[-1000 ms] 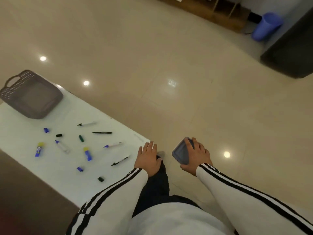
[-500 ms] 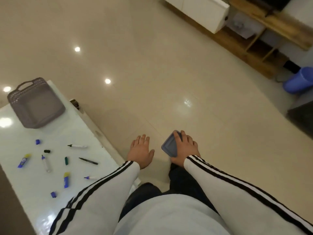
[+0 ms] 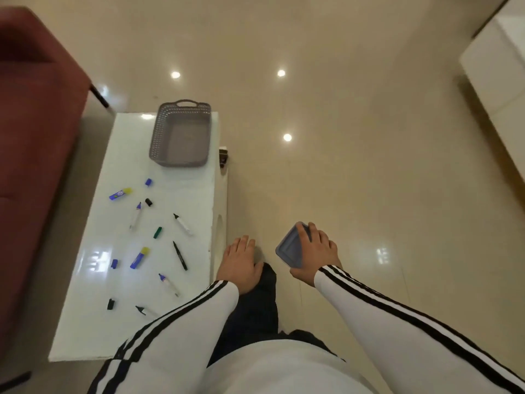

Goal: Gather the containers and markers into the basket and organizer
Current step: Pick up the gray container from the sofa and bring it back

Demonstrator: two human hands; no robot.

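My right hand grips a small grey-blue container over the floor, to the right of the white table. Just past the table's right edge hangs my left hand, fingers apart and holding nothing. A grey perforated basket stands at the table's far end with nothing visible inside. Several markers lie scattered on the table, among them a black marker, a blue and yellow marker and a white marker. Loose caps lie between them, such as a green cap.
A dark red sofa runs along the table's left side. A white cabinet stands at the right edge. A small dark object sits on the table's right rim near the basket. Glossy beige floor spreads to the right.
The view has swung left and down, so the table now runs straight ahead with the sofa beside it. Both hands keep their pose; the right hand still holds the container.
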